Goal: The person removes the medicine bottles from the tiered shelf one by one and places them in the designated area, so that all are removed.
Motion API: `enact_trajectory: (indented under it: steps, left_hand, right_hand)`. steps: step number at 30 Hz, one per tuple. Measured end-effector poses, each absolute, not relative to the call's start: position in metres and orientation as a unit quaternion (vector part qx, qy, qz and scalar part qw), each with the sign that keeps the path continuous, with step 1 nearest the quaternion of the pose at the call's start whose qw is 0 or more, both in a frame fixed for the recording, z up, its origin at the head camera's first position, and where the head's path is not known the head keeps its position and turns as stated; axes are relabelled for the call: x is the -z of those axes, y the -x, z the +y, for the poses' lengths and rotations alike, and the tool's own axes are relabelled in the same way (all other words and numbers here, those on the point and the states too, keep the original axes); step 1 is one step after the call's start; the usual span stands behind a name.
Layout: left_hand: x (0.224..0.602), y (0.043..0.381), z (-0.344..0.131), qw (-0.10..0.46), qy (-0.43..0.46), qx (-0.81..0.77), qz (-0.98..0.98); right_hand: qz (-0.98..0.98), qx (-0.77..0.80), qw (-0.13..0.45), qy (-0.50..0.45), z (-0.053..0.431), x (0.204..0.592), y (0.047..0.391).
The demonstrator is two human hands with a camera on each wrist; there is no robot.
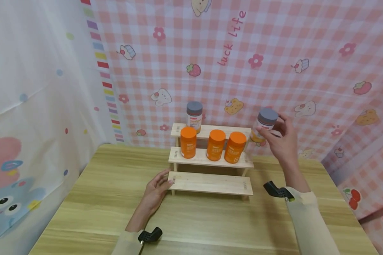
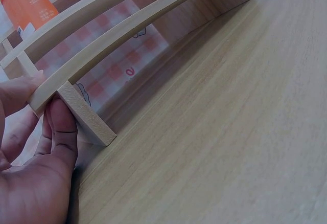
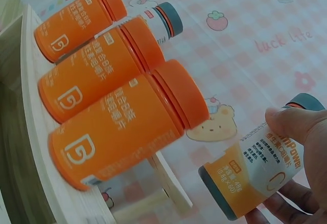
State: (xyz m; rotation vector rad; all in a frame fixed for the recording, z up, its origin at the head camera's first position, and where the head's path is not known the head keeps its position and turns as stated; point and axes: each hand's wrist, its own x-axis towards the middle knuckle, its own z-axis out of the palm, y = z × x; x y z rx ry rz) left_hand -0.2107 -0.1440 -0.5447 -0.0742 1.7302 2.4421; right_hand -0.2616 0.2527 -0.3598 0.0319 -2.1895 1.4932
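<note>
Bottle leans rightward, cap up; right hand grips it; left hand pinches shelf

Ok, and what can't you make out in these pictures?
Head view: fine print on the three orange cylindrical plastic bottles, too small to read.
Left wrist view: two orange bottles' tops, cut off by the upper edge.
Right wrist view: some lettering on the held grey-capped, white-and-yellow round bottle, covered by the right hand.

Left sleeve, bottom left of centre; right sleeve, lower right: both cream. Black angled wrist mounts.
</note>
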Motion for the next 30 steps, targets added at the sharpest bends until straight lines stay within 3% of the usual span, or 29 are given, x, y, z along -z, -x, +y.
enact_trajectory:
  steps: [16, 30]
  left_hand:
    - [0.547, 0.208, -0.147, 0.075, 0.017, -0.813, 0.578]
    - [0.546, 0.211, -0.145, 0.075, 0.006, -0.812, 0.578]
  right_hand:
    - [-0.802, -0.516, 0.297, 0.047, 0.278, 0.386, 0.247]
    - [-0.812, -0.512, 0.269, 0.081, 0.303, 0.423, 0.242]
